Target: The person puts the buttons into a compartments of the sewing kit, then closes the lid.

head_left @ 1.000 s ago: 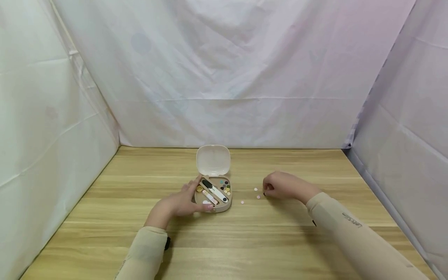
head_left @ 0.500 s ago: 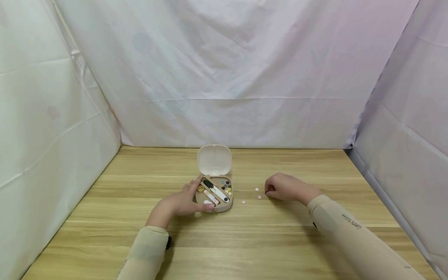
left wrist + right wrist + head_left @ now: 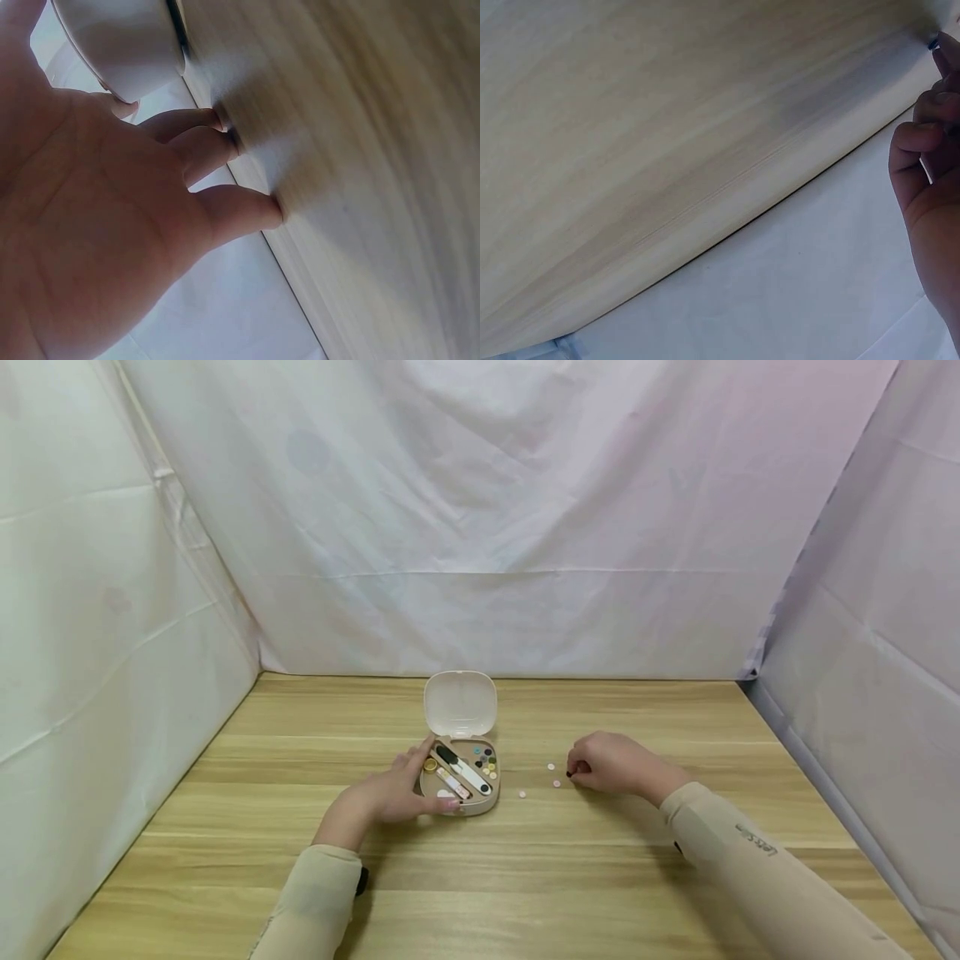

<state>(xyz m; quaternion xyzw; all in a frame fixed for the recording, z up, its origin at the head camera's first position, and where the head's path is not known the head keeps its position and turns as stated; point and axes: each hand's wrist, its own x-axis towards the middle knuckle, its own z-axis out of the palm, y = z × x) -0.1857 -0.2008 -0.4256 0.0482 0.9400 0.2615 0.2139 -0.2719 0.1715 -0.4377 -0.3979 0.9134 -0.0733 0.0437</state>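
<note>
A small off-white sewing box (image 3: 480, 807) stands on the table with its lid (image 3: 460, 702) raised. My left hand (image 3: 382, 793) grips its left side, thumb at the front and index finger at the back corner. In the left wrist view the other fingers (image 3: 244, 206) touch the table. Inside lie a gold ring-shaped piece (image 3: 430, 765), a long white tool (image 3: 472, 775) with a black end, and several coloured buttons (image 3: 491, 768). My right hand (image 3: 615, 762) pinches a small black button (image 3: 568, 774) low over the table, right of the box.
Three pale buttons, one white (image 3: 551, 767) and two pinkish (image 3: 557, 784), lie on the wooden table (image 3: 480, 893) between the box and my right hand. White cloth (image 3: 480, 527) hangs behind the table and along both sides.
The black button shows slightly more at my right fingertips than half a second ago. Both hands stay nearly in place, and the box contents look the same.
</note>
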